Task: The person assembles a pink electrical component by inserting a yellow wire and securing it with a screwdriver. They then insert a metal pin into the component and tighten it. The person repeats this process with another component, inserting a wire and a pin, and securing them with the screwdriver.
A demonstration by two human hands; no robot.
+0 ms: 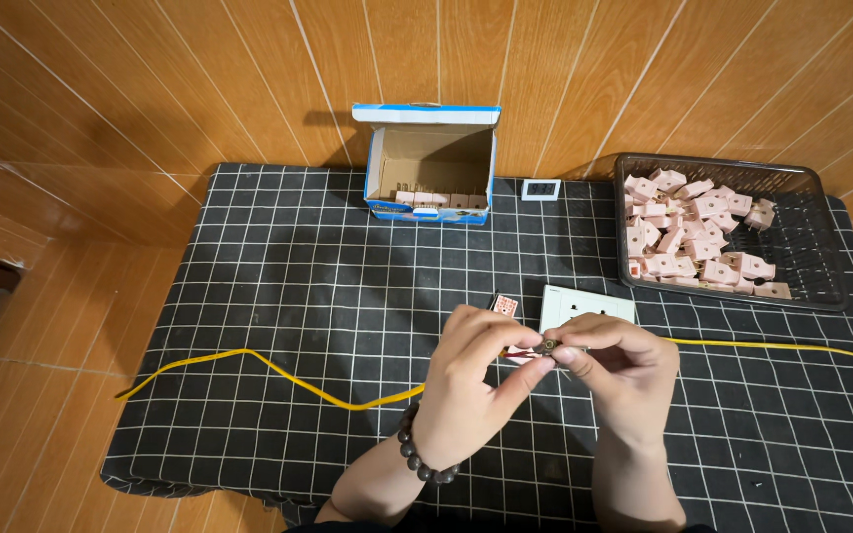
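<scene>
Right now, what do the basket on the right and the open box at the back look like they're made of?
The basket looks like dark wire or plastic mesh: the cloth shows through its gridded walls. The open box looks like cardboard: plain brown inside, printed blue and white outside, with folded flaps.

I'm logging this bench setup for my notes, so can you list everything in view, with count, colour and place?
Tablecloth: one, black with a white grid, covering the table.
Cardboard box: one, blue and white outside, brown inside, open, at the far edge, centre.
Small display device: one, white, far edge, right of the box.
Wire basket: one, dark, far right.
Plastic parts: many, pink, piled in the basket's left side.
Socket plate: one, white, just beyond the hands.
Small pink part: one, left of the plate.
Cable: one, yellow, running across the table behind the hands.
Small metal piece: one, dark, pinched between both hands.
Bead bracelet: one, dark, left wrist.
Left hand: grip on the metal piece.
Right hand: grip on the metal piece.
</scene>
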